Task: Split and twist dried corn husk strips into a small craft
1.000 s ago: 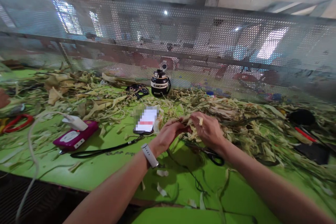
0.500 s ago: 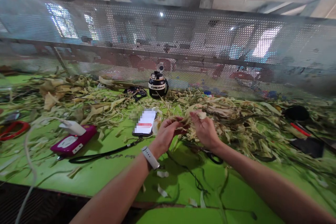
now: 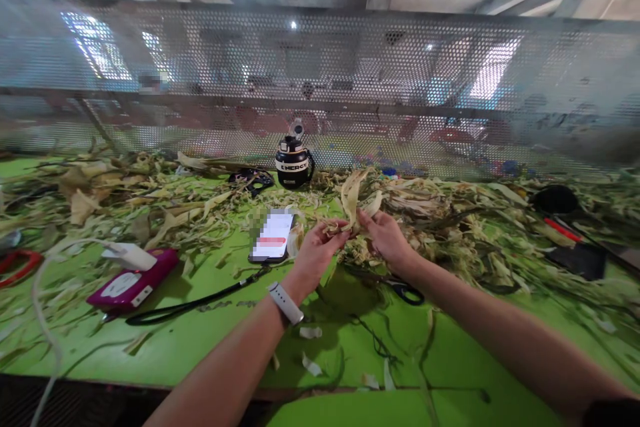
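A pale, curling strip of dried plant leaf (image 3: pixel 351 195) stands up between my two hands, over the green table (image 3: pixel 210 340). My left hand (image 3: pixel 321 245), with a grey watch band on the wrist, is closed with its fingertips pinching the lower end. From the other side my right hand (image 3: pixel 386 238) is closed on the same leaf, thumb and fingers together. The fingertips nearly meet, and part of the leaf is hidden by them. Scissors (image 3: pixel 407 292) lie beneath my right hand, only partly visible. A lit phone (image 3: pixel 273 235) is left of my left hand.
Leaf scraps (image 3: pixel 460 233) are heaped along the back and right. A black bottle (image 3: pixel 293 163) stands before a perforated metal screen (image 3: pixel 340 73). At left are a purple power strip (image 3: pixel 135 283) with a white plug and cable, and red-handled scissors (image 3: pixel 23 265).
The leaf strip now rises upright above my fingers, where before it lay lower. My right hand has turned slightly and shifted left. The whole view has swung a little to the right.
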`<state>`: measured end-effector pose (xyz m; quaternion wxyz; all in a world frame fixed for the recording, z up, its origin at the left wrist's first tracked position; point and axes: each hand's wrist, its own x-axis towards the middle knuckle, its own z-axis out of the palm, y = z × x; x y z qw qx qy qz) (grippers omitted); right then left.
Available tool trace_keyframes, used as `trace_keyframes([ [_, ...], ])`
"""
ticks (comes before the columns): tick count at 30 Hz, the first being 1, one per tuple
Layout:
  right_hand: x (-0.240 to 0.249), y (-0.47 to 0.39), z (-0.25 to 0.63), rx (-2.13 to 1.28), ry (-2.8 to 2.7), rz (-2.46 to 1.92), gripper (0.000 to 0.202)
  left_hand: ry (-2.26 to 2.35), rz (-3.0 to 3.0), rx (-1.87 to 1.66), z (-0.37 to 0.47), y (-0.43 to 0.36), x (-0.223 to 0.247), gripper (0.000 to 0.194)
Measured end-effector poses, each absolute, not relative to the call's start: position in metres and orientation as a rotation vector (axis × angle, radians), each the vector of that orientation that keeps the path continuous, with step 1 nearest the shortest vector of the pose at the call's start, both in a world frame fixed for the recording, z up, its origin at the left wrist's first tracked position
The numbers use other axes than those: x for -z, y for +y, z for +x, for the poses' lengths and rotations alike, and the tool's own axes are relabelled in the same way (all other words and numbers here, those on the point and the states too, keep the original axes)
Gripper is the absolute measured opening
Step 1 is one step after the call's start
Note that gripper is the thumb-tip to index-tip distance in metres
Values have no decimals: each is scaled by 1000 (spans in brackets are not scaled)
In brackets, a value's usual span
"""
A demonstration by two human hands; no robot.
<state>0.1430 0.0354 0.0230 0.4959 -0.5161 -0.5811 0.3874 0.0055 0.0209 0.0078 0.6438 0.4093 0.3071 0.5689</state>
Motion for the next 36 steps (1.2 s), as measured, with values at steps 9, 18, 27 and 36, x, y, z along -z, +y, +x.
trace_keyframes([
  [9, -21, 30, 146, -447, -1639, -1265, 30, 766, 810, -1234, 9, 15, -10, 33],
  [18, -15, 38, 143, -824, -1490, -1146, 38, 859, 870, -1255, 4, 20, -8, 46],
  [27, -20, 33, 141, -975, -1394, -1128, 34, 854, 1085, -1274, 4, 21, -7, 31],
  [36, -14, 33, 140, -786, -1452, -1295, 40, 790, 856, -1278, 2, 21, -13, 35],
])
